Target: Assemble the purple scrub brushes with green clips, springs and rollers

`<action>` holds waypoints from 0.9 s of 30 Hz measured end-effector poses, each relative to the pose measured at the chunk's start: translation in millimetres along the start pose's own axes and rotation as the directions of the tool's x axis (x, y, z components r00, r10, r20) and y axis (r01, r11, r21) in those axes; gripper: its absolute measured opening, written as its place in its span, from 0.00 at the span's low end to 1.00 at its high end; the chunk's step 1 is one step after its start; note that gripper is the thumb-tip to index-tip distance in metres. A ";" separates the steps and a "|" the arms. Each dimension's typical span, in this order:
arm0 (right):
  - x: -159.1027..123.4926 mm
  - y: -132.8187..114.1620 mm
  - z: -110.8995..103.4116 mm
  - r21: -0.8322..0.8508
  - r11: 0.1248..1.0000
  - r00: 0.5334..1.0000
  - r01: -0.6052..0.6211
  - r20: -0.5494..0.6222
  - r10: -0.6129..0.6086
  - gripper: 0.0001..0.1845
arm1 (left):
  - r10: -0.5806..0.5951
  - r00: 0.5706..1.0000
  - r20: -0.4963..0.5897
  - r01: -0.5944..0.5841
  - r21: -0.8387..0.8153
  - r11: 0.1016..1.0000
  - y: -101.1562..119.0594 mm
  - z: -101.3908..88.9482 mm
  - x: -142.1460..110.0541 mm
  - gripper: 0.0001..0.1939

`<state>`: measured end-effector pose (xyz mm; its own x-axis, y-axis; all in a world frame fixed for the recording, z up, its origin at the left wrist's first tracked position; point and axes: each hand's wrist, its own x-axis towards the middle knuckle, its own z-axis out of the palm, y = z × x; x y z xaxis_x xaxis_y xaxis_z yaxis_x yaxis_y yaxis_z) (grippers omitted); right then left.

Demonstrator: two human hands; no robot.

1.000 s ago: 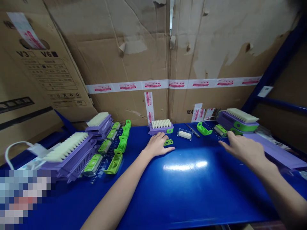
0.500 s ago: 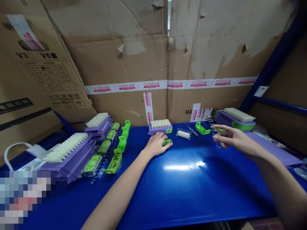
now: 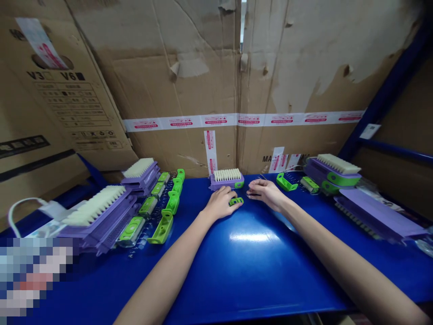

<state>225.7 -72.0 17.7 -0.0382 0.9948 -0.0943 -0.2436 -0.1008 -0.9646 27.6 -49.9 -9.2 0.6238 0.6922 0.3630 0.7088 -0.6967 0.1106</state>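
Note:
My left hand [image 3: 219, 202] rests on the blue table, its fingers closed around a small green slotted piece [image 3: 236, 201] that shows by the thumb. Just behind it lies a purple brush head [image 3: 226, 178] with cream bristles and a green end. My right hand [image 3: 265, 194] is to the right, thumb and fingers curled around the spot of the small clear plastic box. That box is almost wholly covered by the hand; only a clear edge shows at the fingertips. Beyond the right wrist are a green bracket [image 3: 287, 182] and a clear case with green [image 3: 310, 185].
Purple brush units [image 3: 98, 216] stand at left, beside a row of green-topped clear cases [image 3: 148, 206] and a row of green brackets [image 3: 161, 228]. More purple units [image 3: 333, 174] and a purple panel [image 3: 382, 212] are at right. Cardboard [image 3: 182, 85] walls the back.
My right hand has moved left from the green-topped case at right, which now lies apart from it, to the clear plastic box. My left hand has stayed put.

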 end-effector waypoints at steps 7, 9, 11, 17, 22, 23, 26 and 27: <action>10.5 14.8 7.4 -0.142 0.980 0.975 0.141 -0.153 -0.163 0.19 | -0.002 0.999 -0.051 0.001 -0.025 1.000 -1.5 2.7 0.5 0.20; 9.5 17.4 12.5 -0.100 0.985 0.983 0.138 -0.109 -0.149 0.20 | 0.011 0.993 -0.117 -0.014 -0.026 1.000 -1.5 3.9 0.8 0.20; 7.7 19.0 17.4 -0.017 0.991 0.988 0.135 -0.066 -0.136 0.20 | 0.025 0.981 -0.193 -0.034 -0.041 0.999 -0.8 4.9 1.2 0.19; 4.1 20.2 23.5 0.200 0.977 0.997 0.071 -0.028 -0.066 0.16 | -0.012 0.926 -0.377 -0.071 -0.207 0.976 4.6 8.8 4.3 0.10; 4.4 22.1 23.7 0.227 0.972 0.998 0.060 0.023 -0.067 0.17 | -0.188 0.901 -0.391 -0.045 -0.514 0.856 8.9 12.3 9.9 0.04; 4.6 22.4 23.6 0.223 0.973 0.997 0.062 0.030 -0.070 0.18 | -0.218 0.901 -0.374 -0.033 -0.561 0.827 9.2 12.6 11.0 0.03; 5.3 22.5 22.5 0.220 0.974 0.998 0.053 0.016 -0.058 0.18 | -0.303 0.916 -0.262 0.027 -0.715 0.699 7.4 13.1 13.6 0.02; 5.4 22.3 22.0 0.227 0.973 0.999 0.049 0.006 -0.052 0.19 | -0.324 0.923 -0.210 0.050 -0.766 0.640 6.2 13.2 14.3 0.02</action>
<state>198.8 -69.2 1.1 -0.0316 0.9986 -0.0424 -0.4585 -0.0522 -0.8871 45.2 -41.8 -15.5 0.2769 0.8246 0.4932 0.2328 -0.5556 0.7982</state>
